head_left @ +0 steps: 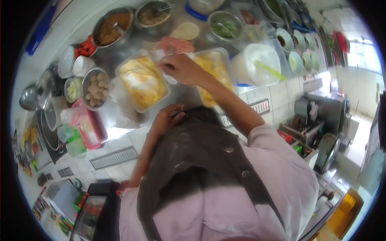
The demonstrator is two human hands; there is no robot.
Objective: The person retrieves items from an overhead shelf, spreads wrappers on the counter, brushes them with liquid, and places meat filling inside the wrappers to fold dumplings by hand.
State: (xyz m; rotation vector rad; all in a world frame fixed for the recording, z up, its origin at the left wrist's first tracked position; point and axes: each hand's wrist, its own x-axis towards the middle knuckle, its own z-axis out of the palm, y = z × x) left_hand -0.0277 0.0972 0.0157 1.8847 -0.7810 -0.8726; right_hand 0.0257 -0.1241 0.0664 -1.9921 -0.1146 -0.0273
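While working beside filled tub (155, 104), move right hand (183, 67) lightly near pink meat (175, 45); cannot tell if clamped on anything. Hold left hand (165, 118), open-fingered and seemingly empty, clear.

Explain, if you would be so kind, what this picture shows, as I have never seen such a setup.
Certainly. There is no machine here, only a person's two bare hands. The single picture comes from a camera worn on the head, looking forward and down, so the apron fills the lower middle. On the metal counter are two tubs of yellow food, a pink mound, and bowls of other food. The right hand is between the tubs; whether it grips anything is unclear. The left hand is near the counter's edge, seemingly holding nothing.
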